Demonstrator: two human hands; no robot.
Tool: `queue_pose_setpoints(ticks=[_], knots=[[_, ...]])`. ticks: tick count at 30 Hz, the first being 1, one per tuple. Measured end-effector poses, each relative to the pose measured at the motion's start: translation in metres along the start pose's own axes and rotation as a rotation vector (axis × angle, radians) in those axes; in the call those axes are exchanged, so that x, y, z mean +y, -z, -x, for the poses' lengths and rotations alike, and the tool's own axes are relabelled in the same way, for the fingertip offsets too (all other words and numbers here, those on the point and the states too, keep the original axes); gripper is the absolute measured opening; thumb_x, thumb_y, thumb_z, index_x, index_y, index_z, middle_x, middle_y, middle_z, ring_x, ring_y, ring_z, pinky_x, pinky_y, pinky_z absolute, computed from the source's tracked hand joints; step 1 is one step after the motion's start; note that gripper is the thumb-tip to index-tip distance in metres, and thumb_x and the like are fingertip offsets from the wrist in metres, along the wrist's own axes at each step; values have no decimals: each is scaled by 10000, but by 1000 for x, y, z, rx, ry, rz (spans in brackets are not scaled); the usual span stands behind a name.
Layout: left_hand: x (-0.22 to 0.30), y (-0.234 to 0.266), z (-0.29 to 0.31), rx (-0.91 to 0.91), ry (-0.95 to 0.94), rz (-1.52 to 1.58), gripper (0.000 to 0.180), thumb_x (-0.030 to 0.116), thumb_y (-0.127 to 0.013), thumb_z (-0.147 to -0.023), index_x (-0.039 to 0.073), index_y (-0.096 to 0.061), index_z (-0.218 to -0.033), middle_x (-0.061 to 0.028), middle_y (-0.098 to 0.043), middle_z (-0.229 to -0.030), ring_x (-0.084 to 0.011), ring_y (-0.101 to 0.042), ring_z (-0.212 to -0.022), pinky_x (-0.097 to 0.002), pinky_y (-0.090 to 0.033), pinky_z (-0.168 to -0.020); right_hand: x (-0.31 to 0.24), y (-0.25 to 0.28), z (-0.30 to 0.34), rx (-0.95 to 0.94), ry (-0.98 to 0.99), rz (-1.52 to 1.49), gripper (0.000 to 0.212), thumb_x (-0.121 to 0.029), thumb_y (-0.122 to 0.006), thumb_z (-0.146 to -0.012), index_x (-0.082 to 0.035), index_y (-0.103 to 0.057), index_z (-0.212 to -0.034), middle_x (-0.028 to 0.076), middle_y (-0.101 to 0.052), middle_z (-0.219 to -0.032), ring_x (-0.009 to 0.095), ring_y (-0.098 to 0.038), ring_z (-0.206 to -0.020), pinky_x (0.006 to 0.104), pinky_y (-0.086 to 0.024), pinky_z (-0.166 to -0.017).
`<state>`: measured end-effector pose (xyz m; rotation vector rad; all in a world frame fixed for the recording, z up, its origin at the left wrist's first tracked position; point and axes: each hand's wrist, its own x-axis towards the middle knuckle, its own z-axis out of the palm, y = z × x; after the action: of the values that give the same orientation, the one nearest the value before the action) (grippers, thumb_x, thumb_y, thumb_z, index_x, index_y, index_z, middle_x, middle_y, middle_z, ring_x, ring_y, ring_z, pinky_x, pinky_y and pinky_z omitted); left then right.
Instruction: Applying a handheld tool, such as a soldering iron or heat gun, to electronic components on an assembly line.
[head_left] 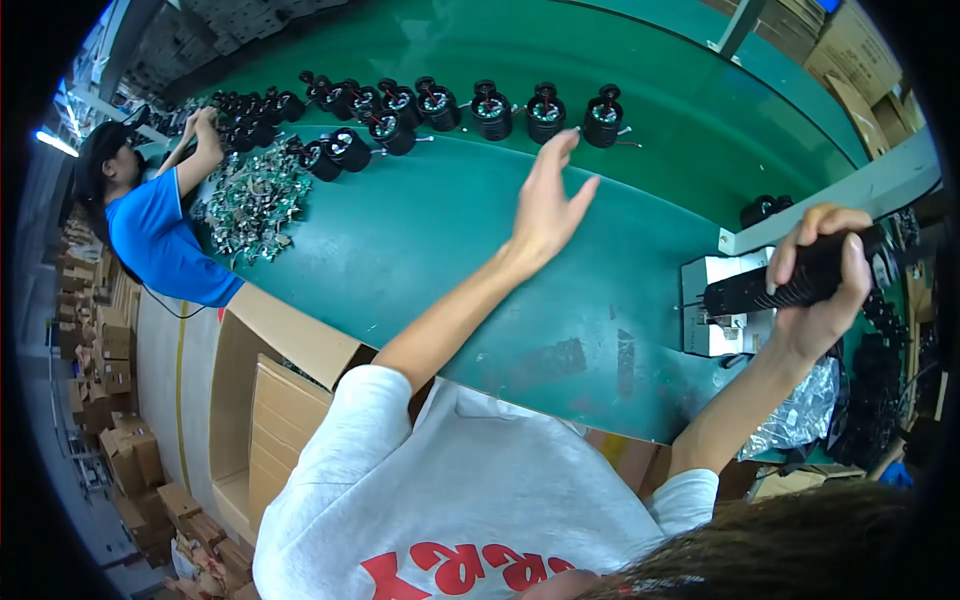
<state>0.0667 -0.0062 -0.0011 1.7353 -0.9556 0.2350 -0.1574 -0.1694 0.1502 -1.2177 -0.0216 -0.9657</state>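
Observation:
My left hand (545,205) is stretched over the green bench, fingers apart and holding nothing. Its fingertips come close to a black round housing (546,118) with a circuit board and wires in its open top. A similar housing (603,120) stands just right of it. At the right, my right hand (815,322) is wrapped round a black, ribbed, cylindrical tool (735,294) that looks like an electric screwdriver. Its narrow end points left, above a white box-like fixture (703,270). The tool partly hides that fixture.
More black housings (397,105) line the bench's far side. A pile of small circuit boards (258,200) lies at the left, beside a co-worker in a blue shirt (165,245). An open carton (300,330) adjoins the near edge. Clear plastic bags (800,410) lie at the right.

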Motion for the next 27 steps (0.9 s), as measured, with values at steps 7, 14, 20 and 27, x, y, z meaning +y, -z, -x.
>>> queue_pose_setpoints(ticks=[7,14,20,27], knots=[[-76,155,-15,498,201,-460,596,148,-772,-833,7,-466,-1325,-192,-533,-1259,-291,-638,-880,-391,-536,-773,-10,-3,-1,-67,131,-56,246,-252,-431,-1005,-22,-509,-1046,135,-553,-875,155,-535,-473,235,-442,-433],[-115,165,-45,432,391,-630,604,265,-811,-795,45,-482,-1252,-203,-588,-1175,-338,-652,-898,-443,-529,-794,-7,-4,4,-108,136,-22,262,-267,-413,-1021,-22,-494,-1064,123,-503,-903,140,-499,-508,223,-415,-439],[-110,165,-37,411,352,-516,450,258,-832,-768,61,-562,-1070,-142,-666,-944,-305,-651,-829,-411,-527,-736,-14,0,6,-100,168,-13,283,-283,-413,-1018,-18,-499,-1069,128,-508,-902,144,-505,-513,225,-413,-433],[-15,90,26,-192,185,37,350,71,-868,-729,-30,-639,-974,-83,-652,-953,-90,-533,-639,-232,-457,-545,-21,9,1,-135,232,-70,322,-299,-415,-1008,-2,-521,-1071,146,-533,-900,164,-518,-513,240,-420,-414]])
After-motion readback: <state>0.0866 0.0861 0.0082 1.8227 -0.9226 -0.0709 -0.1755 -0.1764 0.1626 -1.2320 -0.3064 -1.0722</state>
